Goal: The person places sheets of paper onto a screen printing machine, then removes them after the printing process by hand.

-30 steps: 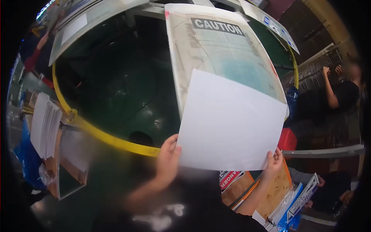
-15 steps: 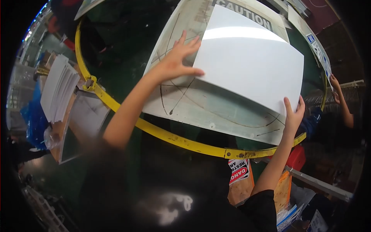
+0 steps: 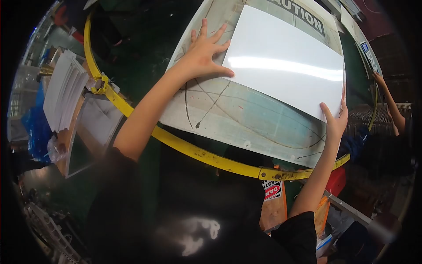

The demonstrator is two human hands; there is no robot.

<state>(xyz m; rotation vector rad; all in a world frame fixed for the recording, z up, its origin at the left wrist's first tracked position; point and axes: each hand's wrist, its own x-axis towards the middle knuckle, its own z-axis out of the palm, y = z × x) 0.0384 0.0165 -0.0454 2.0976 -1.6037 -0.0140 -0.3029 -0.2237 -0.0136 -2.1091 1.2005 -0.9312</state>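
While the white sheet [image 3: 281, 83] lies over the stained board [image 3: 237, 119], short of its near edge, your left hand [image 3: 202, 56] spreads wide at the sheet's near-left corner; your right hand [image 3: 336, 124] touches the near-right corner, its grip's closure indeterminate.

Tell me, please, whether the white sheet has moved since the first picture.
Yes, the white sheet has moved up the board, now much closer to the CAUTION lettering.
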